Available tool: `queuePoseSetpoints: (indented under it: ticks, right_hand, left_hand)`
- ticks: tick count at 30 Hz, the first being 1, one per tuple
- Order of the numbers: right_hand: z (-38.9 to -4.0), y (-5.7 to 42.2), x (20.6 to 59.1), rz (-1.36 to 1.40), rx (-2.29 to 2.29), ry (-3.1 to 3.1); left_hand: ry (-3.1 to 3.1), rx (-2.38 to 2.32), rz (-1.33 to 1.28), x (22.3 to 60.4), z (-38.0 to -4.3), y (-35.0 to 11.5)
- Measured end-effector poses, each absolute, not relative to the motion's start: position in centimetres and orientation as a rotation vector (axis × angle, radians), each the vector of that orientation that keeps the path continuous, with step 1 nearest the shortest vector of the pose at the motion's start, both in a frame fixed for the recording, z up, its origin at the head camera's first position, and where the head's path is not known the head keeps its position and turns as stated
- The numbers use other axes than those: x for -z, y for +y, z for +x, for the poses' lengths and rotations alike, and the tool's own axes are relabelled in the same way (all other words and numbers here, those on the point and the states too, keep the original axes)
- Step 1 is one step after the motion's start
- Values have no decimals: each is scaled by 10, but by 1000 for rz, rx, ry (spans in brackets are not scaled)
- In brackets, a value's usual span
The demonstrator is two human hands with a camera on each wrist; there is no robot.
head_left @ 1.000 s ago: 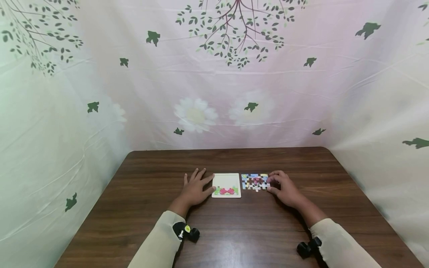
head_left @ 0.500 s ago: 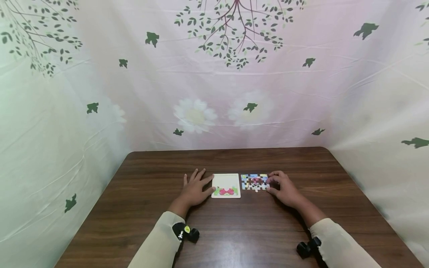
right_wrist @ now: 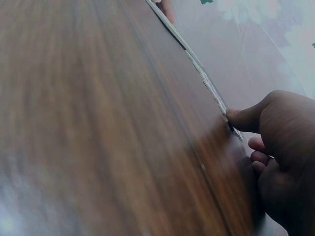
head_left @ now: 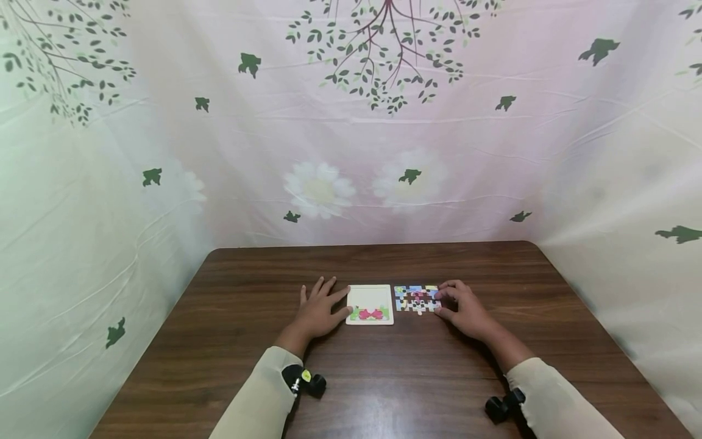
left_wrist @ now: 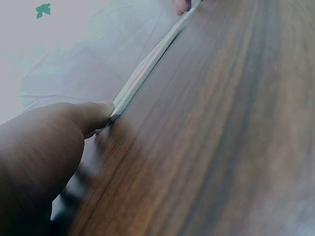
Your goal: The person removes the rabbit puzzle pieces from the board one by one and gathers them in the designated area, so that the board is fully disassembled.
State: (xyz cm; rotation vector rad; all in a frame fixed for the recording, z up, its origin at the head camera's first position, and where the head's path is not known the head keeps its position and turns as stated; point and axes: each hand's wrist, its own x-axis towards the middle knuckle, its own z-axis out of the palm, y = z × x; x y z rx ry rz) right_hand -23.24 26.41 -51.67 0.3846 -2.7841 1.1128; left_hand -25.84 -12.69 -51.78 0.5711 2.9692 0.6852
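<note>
A thin white puzzle tray (head_left: 370, 298), printed with red and green shapes along its near edge, lies flat on the table. Spread out at its left edge is my left hand (head_left: 316, 312), thumb and index fingertip touching the side; in the left wrist view the thumb (left_wrist: 88, 118) meets the near corner. Just right of the tray lies a partly joined jigsaw puzzle (head_left: 408, 303) with gaps in its middle. My right hand (head_left: 465, 310) curls at its right edge, thumb and index finger gripping that side. From the right wrist, the thumb (right_wrist: 243, 119) presses the thin edge.
The brown wooden table (head_left: 384, 378) has rounded far corners. A pale printed cloth (head_left: 351, 146) hangs behind it and on both sides. Each sleeve carries a black wrist camera, the left one (head_left: 315, 384) and the right one (head_left: 498, 408).
Very little differs. My right fingertips have edged slightly left along the puzzle's side; the left hand, tray and puzzle look practically still.
</note>
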Motion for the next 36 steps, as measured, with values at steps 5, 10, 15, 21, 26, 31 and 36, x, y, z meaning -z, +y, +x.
queuePoseSetpoints:
  ticks: [5, 10, 15, 21, 26, 31, 36]
  right_hand:
    - [-234, 262, 517, 385, -1115, -2778]
    - [-237, 258, 520, 418, -1099, -2741]
    - [-240, 252, 520, 437, -1079, -2713]
    - [-243, 242, 520, 449, -1067, -2710]
    - [-246, 228, 520, 475, -1096, -2683]
    - [-248, 208, 520, 525, -1116, -2660]
    - [-248, 186, 520, 595, -1122, -2649]
  left_hand:
    - [2968, -684, 570, 518, -259, -127]
    - [2969, -677, 563, 520, -260, -127]
    - [2976, -670, 551, 521, -260, -126]
    - [2978, -672, 548, 520, -260, -125]
    - [2980, -667, 540, 520, -261, -126]
    - [2975, -684, 550, 522, -261, -127]
    - [2977, -688, 558, 521, -261, -127]
